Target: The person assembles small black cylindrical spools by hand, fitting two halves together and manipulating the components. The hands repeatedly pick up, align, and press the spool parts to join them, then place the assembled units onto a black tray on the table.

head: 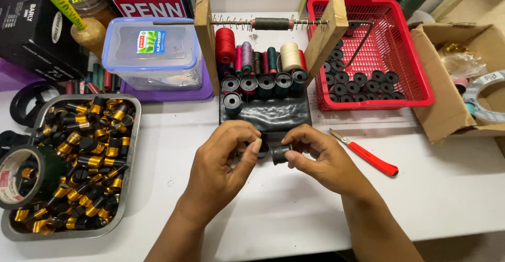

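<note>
Over the white table, my right hand (pixel 321 157) pinches a small black spool (pixel 280 153) between thumb and fingers. My left hand (pixel 223 162) is curled close beside it, its fingertips on another small black piece (pixel 262 149) that is mostly hidden. Both hands sit just in front of a black mat (pixel 265 117). On the mat's far edge stands a row of black spools (pixel 265 83), with one more (pixel 232 103) set apart at the left.
A metal tray (pixel 129 178) of black-and-gold parts lies left, with a tape roll (pixel 23 175) on it. A red basket (pixel 405 67) of black spools stands right, a red-handled knife (pixel 368 157) before it. Thread spools (pixel 258 57) hang in a wooden frame behind; a plastic box (pixel 152 54) and cardboard box (pixel 447 99) flank it.
</note>
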